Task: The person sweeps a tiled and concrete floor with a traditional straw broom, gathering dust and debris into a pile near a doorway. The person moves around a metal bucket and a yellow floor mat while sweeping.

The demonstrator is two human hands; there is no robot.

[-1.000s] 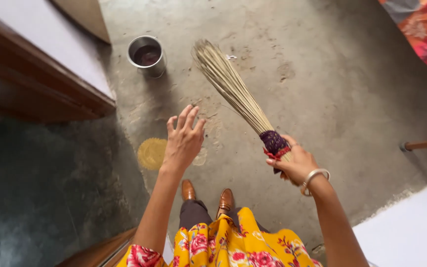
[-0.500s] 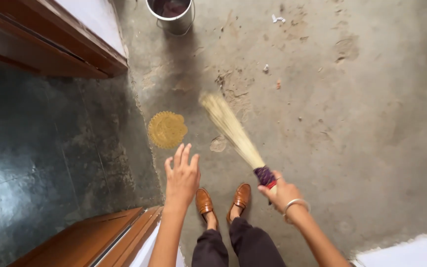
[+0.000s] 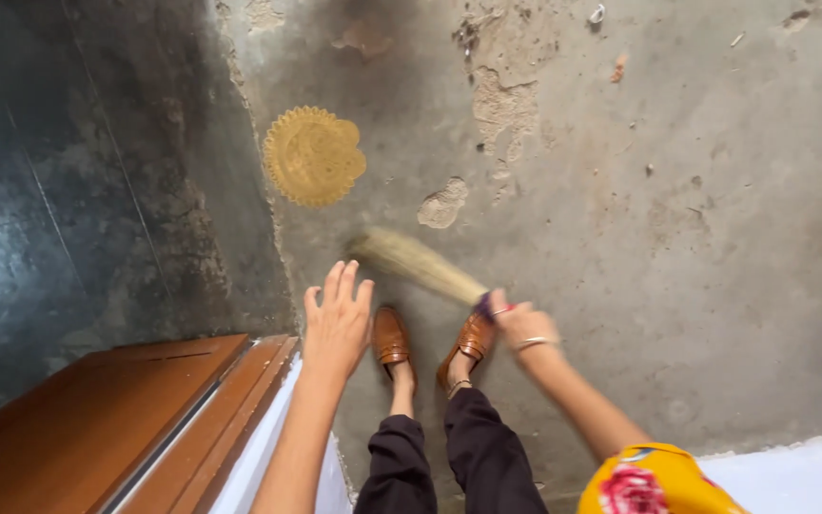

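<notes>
My right hand (image 3: 518,324) grips the purple-wrapped handle of a straw broom (image 3: 411,262). The broom's bristles point left and lie low over the concrete floor (image 3: 677,238), just ahead of my brown shoes (image 3: 390,336). The bristles are blurred. My left hand (image 3: 337,322) hangs open with fingers spread, holding nothing, above the floor beside the left shoe. A silver bangle sits on my right wrist.
A round golden doily-like disc (image 3: 314,156) lies on the floor ahead. Bits of litter and rough patches (image 3: 444,203) dot the concrete. Dark tiles (image 3: 49,209) fill the left side. A wooden door frame (image 3: 135,428) is at lower left, a white wall edge (image 3: 792,471) at lower right.
The broom has swept down and leftward, close to my feet. My view has tilted down, so the metal bucket has left the frame. My left hand stays open.
</notes>
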